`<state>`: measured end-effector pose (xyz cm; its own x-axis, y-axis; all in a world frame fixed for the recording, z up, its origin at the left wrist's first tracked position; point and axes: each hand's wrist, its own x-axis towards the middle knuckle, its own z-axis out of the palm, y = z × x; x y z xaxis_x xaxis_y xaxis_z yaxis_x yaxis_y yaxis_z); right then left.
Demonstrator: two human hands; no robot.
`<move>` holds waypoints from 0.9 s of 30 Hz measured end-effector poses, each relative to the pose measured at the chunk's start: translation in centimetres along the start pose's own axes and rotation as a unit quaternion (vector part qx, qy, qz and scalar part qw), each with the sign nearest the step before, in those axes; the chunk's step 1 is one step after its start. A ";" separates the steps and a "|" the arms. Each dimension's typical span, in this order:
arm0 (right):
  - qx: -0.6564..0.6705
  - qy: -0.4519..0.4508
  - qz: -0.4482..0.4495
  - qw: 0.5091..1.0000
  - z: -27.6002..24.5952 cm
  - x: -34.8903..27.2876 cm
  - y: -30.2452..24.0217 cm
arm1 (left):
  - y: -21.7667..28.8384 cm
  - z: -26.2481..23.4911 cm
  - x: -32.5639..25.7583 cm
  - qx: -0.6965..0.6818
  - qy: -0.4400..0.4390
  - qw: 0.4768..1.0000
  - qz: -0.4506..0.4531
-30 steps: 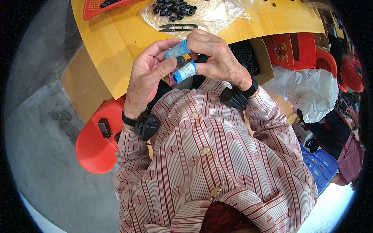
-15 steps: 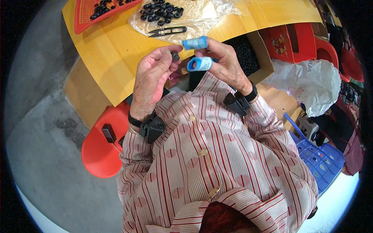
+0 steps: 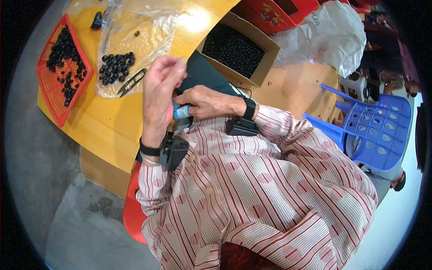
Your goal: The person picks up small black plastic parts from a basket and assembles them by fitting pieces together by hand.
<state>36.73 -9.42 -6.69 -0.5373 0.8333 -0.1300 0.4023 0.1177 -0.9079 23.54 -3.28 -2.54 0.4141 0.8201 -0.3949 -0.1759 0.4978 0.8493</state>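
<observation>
My left hand (image 3: 163, 83) is raised over the table's near edge, its fingers curled in and slightly blurred. Whatever lies between its fingertips is hidden. Just to the right and lower, my right hand (image 3: 207, 101) has bent fingers drawn in toward the thumb. Blue wrapping (image 3: 182, 112) covers digits of that hand. Its fingertips are partly behind my left wrist, so I cannot see what they hold. Left of my left hand, black-handled thread snips (image 3: 132, 83) lie on a clear plastic sheet (image 3: 135, 45) beside a pile of small black ring-shaped parts (image 3: 116, 68).
On the yellow table (image 3: 103, 135), a red mesh basket (image 3: 60, 118) holds more black parts. A cardboard box (image 3: 265, 67) full of small black pieces stands right of my knees. Beyond are a white plastic bag (image 3: 333, 36), red containers (image 3: 270, 15) and a blue plastic chair (image 3: 382, 130).
The view has swung right. My left hand, which pinched a small black part, now has its fingertips hidden. My right hand has dropped beside my left wrist, its fingers bent in.
</observation>
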 end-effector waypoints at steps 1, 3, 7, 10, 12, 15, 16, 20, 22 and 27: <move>0.000 0.005 0.003 1.000 0.2 -0.1 0.2 | 0.5 1.4 0.5 0.029 -0.041 0.999 -0.005; 0.030 0.033 -0.047 0.998 0.7 0.2 1.3 | 0.1 2.3 2.0 0.062 -0.099 0.993 0.015; 0.018 0.048 -0.050 0.997 1.0 0.6 1.8 | 0.1 0.5 1.7 0.126 -0.069 0.989 0.033; 0.030 0.012 -0.031 0.999 0.6 0.5 1.4 | -0.4 -3.0 0.5 0.105 0.012 0.993 0.052; 0.089 0.010 -0.053 0.995 0.6 1.0 0.7 | -0.1 -6.0 -1.2 0.080 0.058 0.993 0.061; 0.089 -0.042 -0.042 0.994 0.4 2.0 -0.1 | -0.4 -8.5 -3.0 0.043 0.130 0.987 0.083; 0.089 -0.046 -0.037 0.994 0.2 2.2 -0.5 | -0.7 -9.2 -3.4 0.031 0.147 0.984 0.093; 0.036 -0.025 -0.018 0.999 -0.6 2.8 -0.7 | -1.9 -10.7 -3.9 0.050 0.181 0.978 0.086; 0.035 -0.009 -0.023 0.999 -0.4 3.4 -0.5 | -2.2 -11.1 -4.1 0.083 0.216 0.968 0.098; -0.030 0.031 -0.029 0.999 -1.5 4.1 -1.6 | -2.5 -12.2 -3.4 0.191 0.261 0.939 0.118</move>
<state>34.95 -5.38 -5.21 -0.5144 0.8561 -0.0509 0.4171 0.1979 -0.8871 11.70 -3.92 -7.58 -0.1081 0.9712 -0.2122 0.1676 0.2282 0.9591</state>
